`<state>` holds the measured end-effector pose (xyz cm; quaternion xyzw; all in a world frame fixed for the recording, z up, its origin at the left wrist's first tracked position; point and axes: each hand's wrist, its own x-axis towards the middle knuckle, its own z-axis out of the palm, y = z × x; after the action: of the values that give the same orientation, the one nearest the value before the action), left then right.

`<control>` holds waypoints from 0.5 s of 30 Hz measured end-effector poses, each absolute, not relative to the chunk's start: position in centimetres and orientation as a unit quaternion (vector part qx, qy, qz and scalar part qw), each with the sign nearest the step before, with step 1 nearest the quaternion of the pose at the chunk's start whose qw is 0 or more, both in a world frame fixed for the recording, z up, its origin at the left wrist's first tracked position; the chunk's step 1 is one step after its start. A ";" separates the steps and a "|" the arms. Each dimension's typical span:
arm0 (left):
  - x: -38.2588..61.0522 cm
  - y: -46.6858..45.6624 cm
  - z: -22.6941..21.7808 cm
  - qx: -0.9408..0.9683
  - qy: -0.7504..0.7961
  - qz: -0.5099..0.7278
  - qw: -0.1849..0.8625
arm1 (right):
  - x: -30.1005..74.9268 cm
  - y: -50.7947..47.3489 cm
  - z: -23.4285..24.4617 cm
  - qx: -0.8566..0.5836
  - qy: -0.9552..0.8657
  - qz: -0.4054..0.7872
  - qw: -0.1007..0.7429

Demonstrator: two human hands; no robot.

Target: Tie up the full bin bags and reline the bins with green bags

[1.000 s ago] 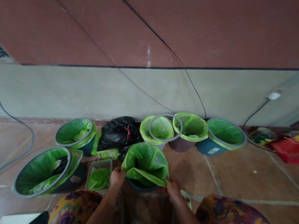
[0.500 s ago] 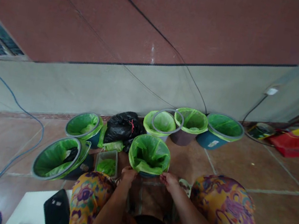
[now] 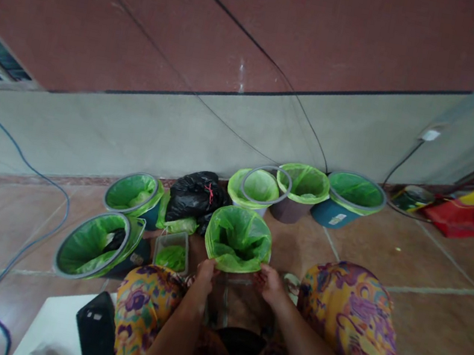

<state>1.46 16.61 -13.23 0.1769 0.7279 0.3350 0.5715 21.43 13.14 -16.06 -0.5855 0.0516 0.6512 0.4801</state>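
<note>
Between my knees stands a small bin lined with a green plastic bag (image 3: 240,233); the bag's edge is folded outward over the rim and hides most of the bin. My left hand (image 3: 205,275) pinches that edge at the near left. On the near right, my right hand (image 3: 268,283) has its fingers closed on the same edge. Just left of my left hand is a clear plastic tub (image 3: 185,243) with folded green bags (image 3: 171,257) in it. Behind the bin, a grey ring (image 3: 284,195) rests on a pale bin with a green liner (image 3: 235,184).
More lined bins stand along the wall, including a blue one (image 3: 327,212) and a grey-rimmed one (image 3: 63,251). A black tied bag (image 3: 190,197) sits among them. A phone (image 3: 97,330) lies on a white surface (image 3: 51,316). A red dustpan (image 3: 459,218) is far right; a blue cable (image 3: 15,261) crosses the left floor.
My view has shifted slightly. Both hands keep hold of the liner's near edge, and the blue strip of bin below that edge has gone out of sight.
</note>
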 end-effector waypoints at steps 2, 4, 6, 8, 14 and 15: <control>1.7 16.6 -12.6 0.141 0.731 0.320 0.586 | 21.2 12.9 -16.6 -0.580 0.041 0.659 0.476; 1.9 16.5 -12.1 0.119 0.730 0.326 0.589 | 21.0 12.6 -17.2 -0.578 0.026 0.667 0.469; 2.0 16.4 -11.9 0.100 0.724 0.345 0.589 | 20.9 12.3 -17.7 -0.573 0.018 0.674 0.466; 2.0 16.3 -11.9 0.083 0.715 0.361 0.592 | 20.8 12.0 -18.1 -0.567 0.019 0.673 0.474; 1.7 16.3 -12.0 0.063 0.699 0.373 0.607 | 20.7 11.8 -18.5 -0.573 -0.022 0.655 0.492; 1.6 16.3 -12.0 0.060 0.697 0.373 0.609 | 20.7 11.9 -18.5 -0.584 -0.033 0.650 0.486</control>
<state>1.61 16.28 -12.05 0.0603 0.6973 0.3733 0.6090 20.70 11.87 -18.49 -0.5839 -0.0330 0.6496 0.4858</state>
